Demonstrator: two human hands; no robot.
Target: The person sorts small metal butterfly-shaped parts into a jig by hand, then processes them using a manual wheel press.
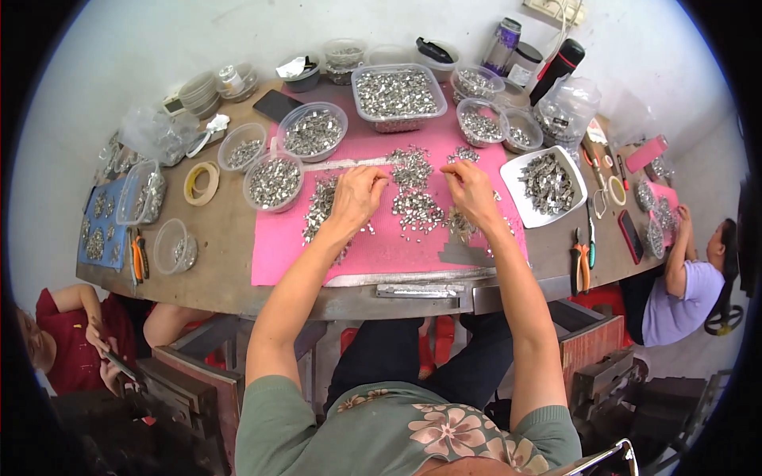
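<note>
Both my hands are over a pink mat (286,258) strewn with small shiny metal pieces. My left hand (359,194) is closed in a pinch beside the middle pile of metal pieces (412,169); anything between its fingertips is too small to make out. On the other side of that pile, my right hand (471,190) also pinches, and I cannot tell what it holds. A loose heap of pieces (320,208) lies partly under my left wrist. Nearer to me is another cluster of pieces (418,213), with a flat grey plate (466,255) by my right forearm.
Round tubs of metal pieces (274,182) and a large rectangular tub (399,91) stand beyond the mat. A white dish (544,186) and pliers (581,262) lie right. A tape roll (202,182) lies left. A person sits at each side (67,337) (683,301).
</note>
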